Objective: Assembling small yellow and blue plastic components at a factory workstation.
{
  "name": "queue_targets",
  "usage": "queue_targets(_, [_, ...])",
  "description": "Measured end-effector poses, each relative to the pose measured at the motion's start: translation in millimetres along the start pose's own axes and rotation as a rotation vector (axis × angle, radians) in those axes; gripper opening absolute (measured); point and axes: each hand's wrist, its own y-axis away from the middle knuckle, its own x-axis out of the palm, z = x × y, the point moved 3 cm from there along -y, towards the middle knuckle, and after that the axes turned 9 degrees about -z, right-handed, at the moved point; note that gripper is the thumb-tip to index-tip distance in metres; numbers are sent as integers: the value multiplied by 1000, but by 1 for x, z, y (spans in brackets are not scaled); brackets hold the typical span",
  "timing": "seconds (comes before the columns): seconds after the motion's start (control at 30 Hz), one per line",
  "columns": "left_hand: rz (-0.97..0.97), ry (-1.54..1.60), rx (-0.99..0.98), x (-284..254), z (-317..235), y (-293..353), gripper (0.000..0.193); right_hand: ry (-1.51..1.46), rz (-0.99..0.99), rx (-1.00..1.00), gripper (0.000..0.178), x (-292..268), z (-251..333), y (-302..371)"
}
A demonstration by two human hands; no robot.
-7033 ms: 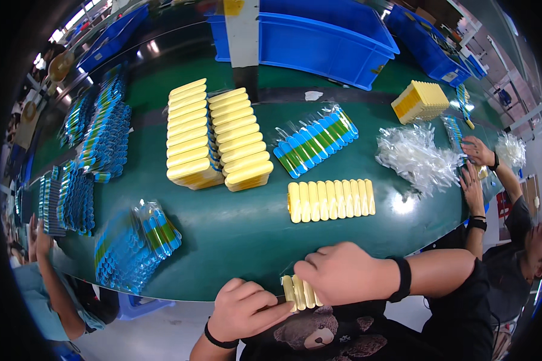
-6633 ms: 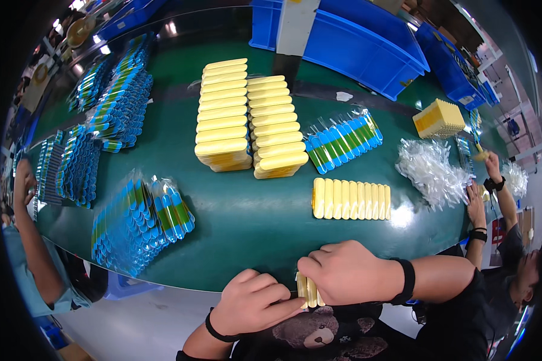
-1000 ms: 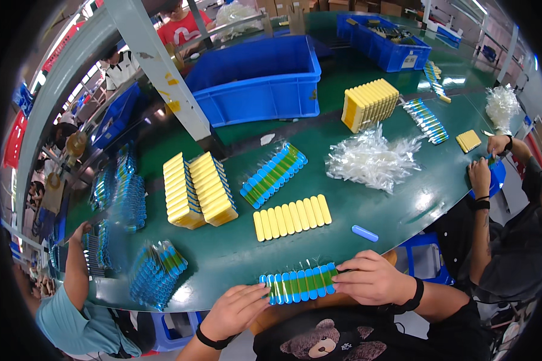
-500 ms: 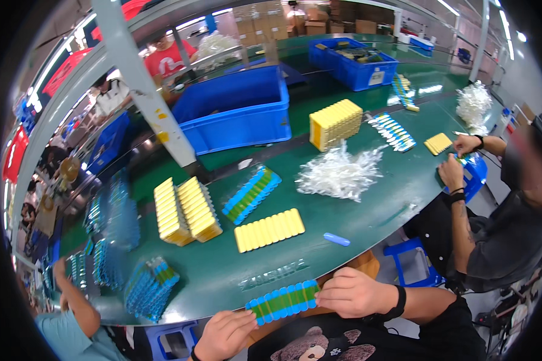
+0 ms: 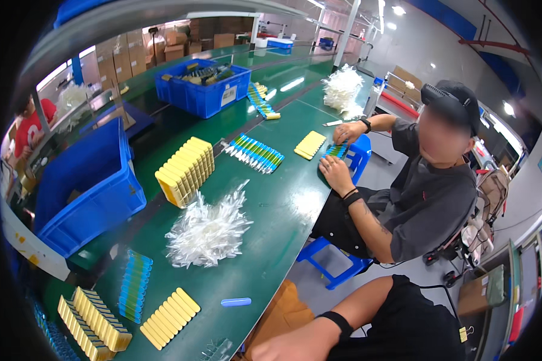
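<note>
Only the wrist and back of my right hand [image 5: 292, 346] show at the lower edge, with a black band on the wrist; its fingers are cut off, so what they hold is hidden. My left hand is out of view. Nearest on the green table [image 5: 271, 228] lie a small blue oblong piece [image 5: 236, 302] and a yellow ridged panel [image 5: 170, 317]. Beyond the panel is a blue-and-green ribbed panel [image 5: 136, 286]. Stacked yellow ridged panels [image 5: 102, 319] stand at the lower left. A heap of white, thin plastic-like strips [image 5: 207, 231] lies farther up the table.
To the right, a co-worker [image 5: 427, 186] in a dark cap handles a blue-and-green panel [image 5: 336, 150] beside a yellow panel [image 5: 310, 145]. Blue bins [image 5: 90, 210] line the table's far side, near another yellow stack [image 5: 185, 171]. A blue stool [image 5: 337, 265] stands by the table edge.
The view has swung to the right, so table items sit farther left. My left hand and the blue-and-green panel held between both hands have left the picture.
</note>
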Motion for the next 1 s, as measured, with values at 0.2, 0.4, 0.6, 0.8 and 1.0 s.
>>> queue_targets(0.2, [-293,74,-220,-25,6,-51,15,-412,40,115,14,-51,-24,-53])
queue_targets(0.4, [-280,-253,-573,-17,72,-96,12,-228,43,450,12,-3,-94,-94])
queue_targets(0.6, [-204,-345,-613,10,121,-109,15,55,124,445,14,34,-143,-99])
queue_targets(0.8, [-200,-364,-590,18,139,-98,35,38,172,418,34,45,-158,-90])
queue_targets(1.0, [26,-260,-649,18,132,-98,79,12,376,322,89,36,-154,-99])
